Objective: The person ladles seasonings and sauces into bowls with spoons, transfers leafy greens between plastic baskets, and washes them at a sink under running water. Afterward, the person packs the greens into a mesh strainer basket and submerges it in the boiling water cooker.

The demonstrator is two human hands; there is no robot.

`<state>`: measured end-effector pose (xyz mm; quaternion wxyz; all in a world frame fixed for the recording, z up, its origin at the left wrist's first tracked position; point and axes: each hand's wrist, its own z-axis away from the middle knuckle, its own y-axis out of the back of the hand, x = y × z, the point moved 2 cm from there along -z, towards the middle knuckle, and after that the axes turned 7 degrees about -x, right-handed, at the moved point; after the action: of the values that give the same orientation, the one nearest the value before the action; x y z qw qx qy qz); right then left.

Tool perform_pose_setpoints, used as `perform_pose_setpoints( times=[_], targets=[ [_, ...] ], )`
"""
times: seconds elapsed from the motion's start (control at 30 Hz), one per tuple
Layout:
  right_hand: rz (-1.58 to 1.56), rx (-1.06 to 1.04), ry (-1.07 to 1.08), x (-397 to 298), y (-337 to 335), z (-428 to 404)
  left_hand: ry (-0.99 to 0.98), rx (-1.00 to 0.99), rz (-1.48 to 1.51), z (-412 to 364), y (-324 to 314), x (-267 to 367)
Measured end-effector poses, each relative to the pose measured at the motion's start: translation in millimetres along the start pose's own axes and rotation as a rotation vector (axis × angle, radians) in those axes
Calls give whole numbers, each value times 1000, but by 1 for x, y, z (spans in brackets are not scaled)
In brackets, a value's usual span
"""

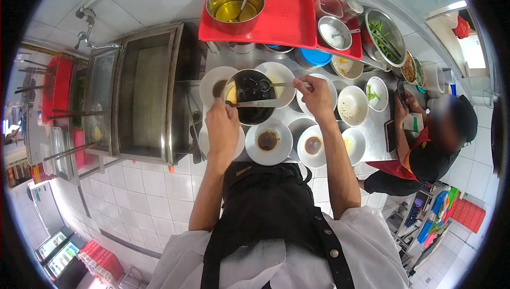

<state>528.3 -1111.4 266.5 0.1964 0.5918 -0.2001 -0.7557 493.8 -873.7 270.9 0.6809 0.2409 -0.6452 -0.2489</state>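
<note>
My left hand (221,127) is closed at the left end of a flat metal handle (257,104), which crosses over a round pot of black liquid (251,116). Whether that handle belongs to the pot cannot be told. From the right, my right hand (314,94) grips a slim ladle (281,84), its small round bowl over the liquid. The pot overlaps two white bowls in view, the left bowl (207,84) and the right bowl (285,96). Nearer me, another white bowl (259,151) and a neighbouring bowl (306,161) hold brown sauce.
Above the counter sits a red tray (285,18) with a metal pot of yellow oil (217,16). A basin of green vegetables (378,30) stands right of it. On the left is a steel sink-like unit (175,90). A co-worker (418,149) holds a phone at right.
</note>
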Motion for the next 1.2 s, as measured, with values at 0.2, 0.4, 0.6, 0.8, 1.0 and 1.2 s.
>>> perform_pose_setpoints(
  times=[0.2,0.4,0.6,0.8,1.0,1.2],
  targets=[
    [30,100,-33,17,4,-6,94,35,-21,2,21,-24],
    [146,256,331,75,-36,-13,132,51,-9,3,44,-15],
    [320,457,688,49,-18,13,43,45,-79,-2,51,-3],
    [-14,336,541,-46,26,12,46,-77,164,-28,39,18],
    [120,151,491,-69,47,-45,-58,-174,305,-83,21,70],
    [164,342,559,-69,120,-117,-46,-197,325,-129,18,115]
  ],
)
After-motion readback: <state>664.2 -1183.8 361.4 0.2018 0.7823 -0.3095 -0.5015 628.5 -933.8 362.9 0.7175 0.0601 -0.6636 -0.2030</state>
